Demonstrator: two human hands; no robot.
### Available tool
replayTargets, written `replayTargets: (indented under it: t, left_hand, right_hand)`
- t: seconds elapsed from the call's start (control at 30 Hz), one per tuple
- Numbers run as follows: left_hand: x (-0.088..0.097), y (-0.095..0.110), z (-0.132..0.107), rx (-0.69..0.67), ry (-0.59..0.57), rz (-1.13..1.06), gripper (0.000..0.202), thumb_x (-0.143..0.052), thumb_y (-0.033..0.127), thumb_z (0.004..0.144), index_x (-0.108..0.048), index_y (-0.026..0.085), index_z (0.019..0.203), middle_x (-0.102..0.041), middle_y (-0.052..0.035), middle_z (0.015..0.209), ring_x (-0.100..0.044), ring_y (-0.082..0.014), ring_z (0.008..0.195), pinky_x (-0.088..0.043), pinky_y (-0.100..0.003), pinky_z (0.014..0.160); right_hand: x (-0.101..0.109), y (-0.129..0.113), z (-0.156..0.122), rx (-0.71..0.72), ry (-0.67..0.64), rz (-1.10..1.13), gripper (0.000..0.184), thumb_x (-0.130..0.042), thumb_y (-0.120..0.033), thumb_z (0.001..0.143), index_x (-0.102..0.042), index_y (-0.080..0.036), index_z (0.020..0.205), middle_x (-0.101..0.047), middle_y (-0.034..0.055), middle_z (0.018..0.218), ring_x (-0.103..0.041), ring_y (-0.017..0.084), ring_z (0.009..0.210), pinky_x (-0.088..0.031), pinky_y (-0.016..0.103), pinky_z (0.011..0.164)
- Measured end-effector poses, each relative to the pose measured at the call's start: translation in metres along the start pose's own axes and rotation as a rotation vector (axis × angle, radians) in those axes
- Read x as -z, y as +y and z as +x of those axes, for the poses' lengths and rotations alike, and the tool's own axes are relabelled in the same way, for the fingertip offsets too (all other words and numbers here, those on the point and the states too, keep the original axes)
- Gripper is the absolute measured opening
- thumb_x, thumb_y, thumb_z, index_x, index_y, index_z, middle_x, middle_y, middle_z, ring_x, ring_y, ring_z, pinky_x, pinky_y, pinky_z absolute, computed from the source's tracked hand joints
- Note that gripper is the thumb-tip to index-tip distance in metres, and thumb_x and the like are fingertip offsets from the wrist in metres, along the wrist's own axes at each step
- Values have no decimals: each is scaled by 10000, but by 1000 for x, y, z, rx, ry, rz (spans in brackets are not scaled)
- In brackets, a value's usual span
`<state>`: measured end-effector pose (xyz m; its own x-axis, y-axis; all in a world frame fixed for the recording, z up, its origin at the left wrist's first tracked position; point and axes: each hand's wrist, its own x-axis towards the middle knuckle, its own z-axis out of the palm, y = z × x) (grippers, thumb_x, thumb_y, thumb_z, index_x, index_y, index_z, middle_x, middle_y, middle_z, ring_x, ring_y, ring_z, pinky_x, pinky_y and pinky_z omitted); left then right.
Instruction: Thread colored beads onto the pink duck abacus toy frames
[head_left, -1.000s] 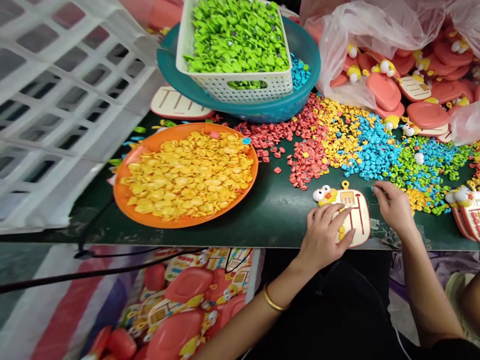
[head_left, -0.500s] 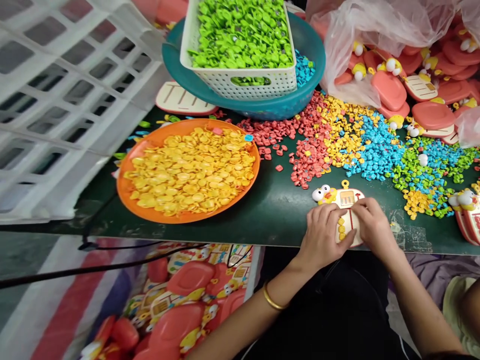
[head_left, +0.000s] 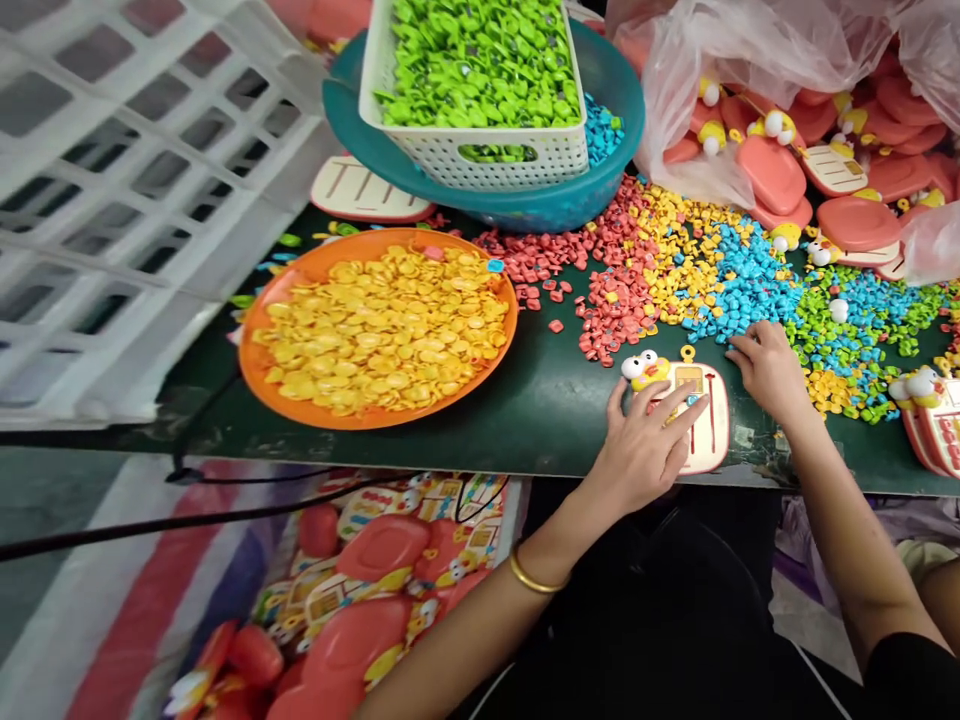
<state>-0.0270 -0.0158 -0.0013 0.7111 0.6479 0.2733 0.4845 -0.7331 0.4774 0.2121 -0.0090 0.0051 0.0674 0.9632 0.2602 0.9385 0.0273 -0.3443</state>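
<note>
A cream toy board [head_left: 718, 420] with a red edge, long slots and a duck head with bulging eyes [head_left: 643, 368] lies flat near the table's front edge. Across its left side rests my left hand [head_left: 641, 445], fingers spread, hiding part of the slots. A little blue shows by those fingertips, too small to make out. My right hand [head_left: 772, 375] is off the board, fingers bent and slightly apart, at the near edge of the small blue pieces [head_left: 750, 285]. Nothing is visible in it. Small green pieces [head_left: 814, 325] and yellow pieces [head_left: 831, 393] lie beside it.
An orange plate [head_left: 259, 385] of yellow discs sits left. Behind it, a white basket [head_left: 420, 155] of green pieces rests in a teal basin [head_left: 626, 165]. Red pieces [head_left: 619, 300] are strewn midway. A white crate [head_left: 142, 270] stands far left; bagged toys [head_left: 776, 175] lie back right.
My right hand has left the board and moved up to the blue pieces. My left hand has shifted slightly, with its fingers more spread over the board.
</note>
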Motion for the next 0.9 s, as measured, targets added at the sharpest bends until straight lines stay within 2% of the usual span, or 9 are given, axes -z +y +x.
replayTargets:
  t: [0.17, 0.3, 0.37, 0.47, 0.57, 0.63, 0.7, 0.8, 0.9]
  left_hand:
    - [-2, -1, 2, -27, 37, -76, 413, -445, 238, 979, -568, 268, 1372, -638, -27, 1375, -530, -256, 1274, -168, -534, 1168]
    - [-6, -2, -2, -57, 58, -120, 368, -450, 248, 989, -581, 253, 1333, -686, -30, 1300, -561, -229, 1252, -166, -508, 1184]
    - [-8, -3, -3, -36, 78, -125, 360, -521, 375, 968, -594, 217, 1283, -674, -71, 1302, -563, -244, 1245, -192, -501, 1183]
    - [-11, -4, -4, 24, 124, -136, 474, -644, 579, 849, -621, 182, 1108, -667, -121, 1244, -566, -276, 1212, -258, -488, 1159]
    - [-13, -6, -4, 46, 131, -155, 424, -671, 588, 822, -606, 197, 974, -673, -105, 1163, -573, -269, 1178, -284, -475, 1140]
    - [-14, -7, -4, 48, 122, -159, 399, -674, 580, 823, -603, 205, 940, -674, -94, 1139, -571, -265, 1174, -291, -469, 1131]
    - [-12, -9, -3, 44, 111, -153, 410, -670, 582, 827, -616, 202, 973, -675, -99, 1145, -568, -268, 1182, -293, -467, 1125]
    - [-8, -9, -1, 12, 68, -113, 486, -625, 561, 870, -610, 207, 1204, -651, -107, 1281, -542, -274, 1235, -260, -474, 1145]
    - [-3, -6, 2, -48, -23, -57, 528, -541, 501, 938, -507, 271, 1412, -548, -66, 1468, -474, -284, 1334, -178, -509, 1184]
  right_hand:
    - [-1, -25, -29, -128, 37, 367, 223, -574, -326, 940, -770, -219, 947, -598, 60, 902, -590, 201, 864, -499, 349, 765]
    - [-15, -36, -30, -283, 115, 517, 171, -639, -328, 888, -765, -214, 905, -605, 48, 901, -597, 174, 797, -503, 305, 665]
    - [-17, -37, -31, -241, 105, 503, 170, -615, -302, 903, -764, -221, 907, -606, 44, 887, -602, 173, 801, -514, 308, 692]
    - [-10, -41, -41, -65, 32, 418, 213, -557, -251, 935, -767, -234, 965, -622, 57, 907, -618, 187, 861, -533, 326, 765]
    - [-4, -49, -54, 81, -22, 385, 267, -511, -199, 947, -765, -253, 1014, -670, 77, 987, -641, 194, 920, -555, 325, 787]
    - [-4, -49, -53, 126, -34, 407, 302, -481, -179, 955, -757, -266, 1040, -701, 70, 1017, -657, 189, 941, -564, 326, 811]
    - [-7, -41, -41, 45, 68, 369, 272, -495, -208, 961, -752, -255, 1037, -720, 66, 985, -666, 194, 918, -564, 341, 817]
    - [-11, -15, -13, -158, 261, 146, 198, -573, -275, 936, -757, -210, 965, -722, 93, 922, -648, 235, 880, -548, 388, 810]
    - [-12, 3, 1, -149, 184, -1, 196, -569, -240, 928, -761, -215, 898, -725, 101, 926, -622, 255, 917, -521, 407, 845]
